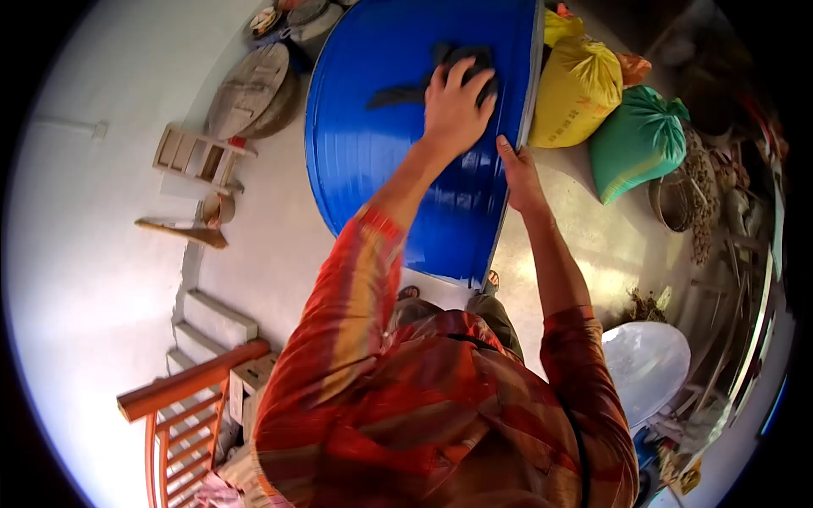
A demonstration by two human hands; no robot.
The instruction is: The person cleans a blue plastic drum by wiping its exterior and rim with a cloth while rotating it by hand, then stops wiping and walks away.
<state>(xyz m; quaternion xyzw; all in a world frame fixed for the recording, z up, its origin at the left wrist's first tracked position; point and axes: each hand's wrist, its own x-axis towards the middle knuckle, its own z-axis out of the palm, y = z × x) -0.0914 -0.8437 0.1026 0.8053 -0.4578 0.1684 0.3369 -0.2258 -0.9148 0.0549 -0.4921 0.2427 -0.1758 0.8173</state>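
A big, shiny blue drum-like piece [381, 161] with a curved side fills the upper middle of the view. My left hand [457, 102] presses a dark cloth [466, 59] against its blue surface, fingers bent over the cloth. Part of the cloth trails to the left of the hand. Along the right edge of the blue piece, my right hand [523, 176] grips the rim. Its thumb shows on the near side, and the other fingers are mostly hidden.
Tied yellow [576, 89] and green [639, 140] sacks stand close on the right. To the left are a round wooden lid [250, 89] and a small wooden stool [196, 157]. Lower left is a red-brown railing [190, 381] by steps; a pale basin [648, 368] sits lower right.
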